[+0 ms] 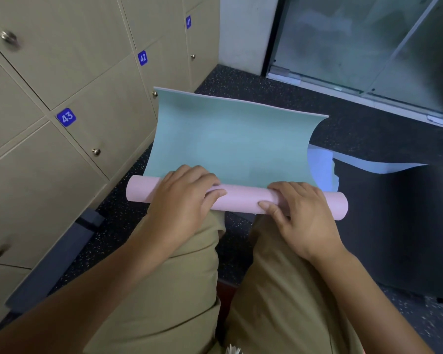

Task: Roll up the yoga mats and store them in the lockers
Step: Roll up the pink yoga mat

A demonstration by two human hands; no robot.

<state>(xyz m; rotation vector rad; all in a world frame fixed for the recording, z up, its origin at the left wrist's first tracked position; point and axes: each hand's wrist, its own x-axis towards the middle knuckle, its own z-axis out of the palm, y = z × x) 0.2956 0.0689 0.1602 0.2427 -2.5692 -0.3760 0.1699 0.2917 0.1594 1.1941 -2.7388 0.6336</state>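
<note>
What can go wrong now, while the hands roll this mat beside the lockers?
1. The unrolled teal flap stands up curved, so it may spring back and loosen the pink roll.
2. The left hand and right hand sit near the middle; the free ends might wind unevenly.
3. All locker doors look closed, so storing needs one hand free.

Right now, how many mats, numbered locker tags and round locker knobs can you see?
Yoga mats: 2, the teal and pink mat being rolled and a black mat.
Number tags: 3, 43, 42, 41.
Knobs: 5, such as this one.
Total: 10.
</note>
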